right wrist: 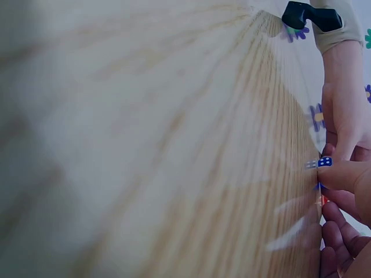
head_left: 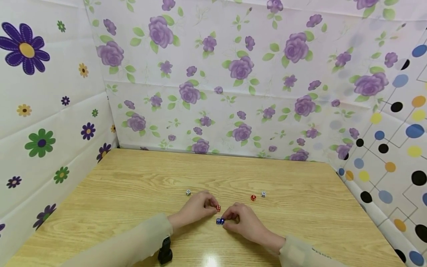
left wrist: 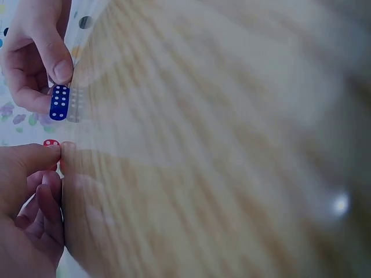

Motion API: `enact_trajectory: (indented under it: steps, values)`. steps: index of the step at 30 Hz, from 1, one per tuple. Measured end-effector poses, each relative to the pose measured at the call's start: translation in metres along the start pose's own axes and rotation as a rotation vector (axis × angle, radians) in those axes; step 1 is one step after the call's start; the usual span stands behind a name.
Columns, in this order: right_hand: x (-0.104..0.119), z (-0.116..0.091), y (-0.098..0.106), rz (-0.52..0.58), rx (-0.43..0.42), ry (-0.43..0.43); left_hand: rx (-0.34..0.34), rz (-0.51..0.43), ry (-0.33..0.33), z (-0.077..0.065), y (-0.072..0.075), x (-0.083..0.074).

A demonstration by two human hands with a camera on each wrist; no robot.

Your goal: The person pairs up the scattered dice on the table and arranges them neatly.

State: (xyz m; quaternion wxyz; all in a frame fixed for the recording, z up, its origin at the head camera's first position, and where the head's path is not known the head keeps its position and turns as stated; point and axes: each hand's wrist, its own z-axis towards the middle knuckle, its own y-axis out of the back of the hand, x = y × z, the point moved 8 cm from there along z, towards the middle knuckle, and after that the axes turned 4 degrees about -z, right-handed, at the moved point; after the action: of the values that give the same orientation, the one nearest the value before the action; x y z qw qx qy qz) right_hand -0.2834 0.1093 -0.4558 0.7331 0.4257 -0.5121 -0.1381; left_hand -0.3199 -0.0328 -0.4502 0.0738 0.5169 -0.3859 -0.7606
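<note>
Two blue dice with white pips sit side by side on the wooden table [head_left: 150, 178]. My right hand [head_left: 246, 224] pinches the right blue die [head_left: 222, 221] between thumb and fingers, while the left blue die [head_left: 218, 221] touches it. Just beyond them, a red die [head_left: 218, 208] is pinched at the fingertips of my left hand [head_left: 196, 208]. In the left wrist view, the blue pair [left wrist: 58, 103] shows its pips in a row, and the left thumb partly covers the red die [left wrist: 51, 142]. The right thumb hides part of the blue dice in the right wrist view.
A white die [head_left: 188, 193] lies beyond my left hand. Farther right, another red die [head_left: 253, 197] lies near a second white die [head_left: 263, 194]. A black device [head_left: 165, 251] hangs at the left wrist. Flower-patterned cloth [head_left: 213, 74] stands behind the table.
</note>
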Motion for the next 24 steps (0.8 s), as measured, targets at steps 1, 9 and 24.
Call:
enact_trajectory:
  steps: [1, 9, 24]
  values:
    - [0.0004, -0.0001, 0.0001, -0.001, 0.000, 0.001, -0.003, 0.000, 0.001, 0.0000, 0.0003, 0.0004]
    - [0.0026, -0.0003, 0.0004, 0.006, 0.005, 0.004, -0.009, 0.004, 0.001, 0.0000, -0.0003, 0.0018]
    - [0.0019, 0.0004, 0.0000, -0.008, 0.015, -0.018, -0.024, 0.012, -0.022, 0.0003, 0.0021, 0.0006]
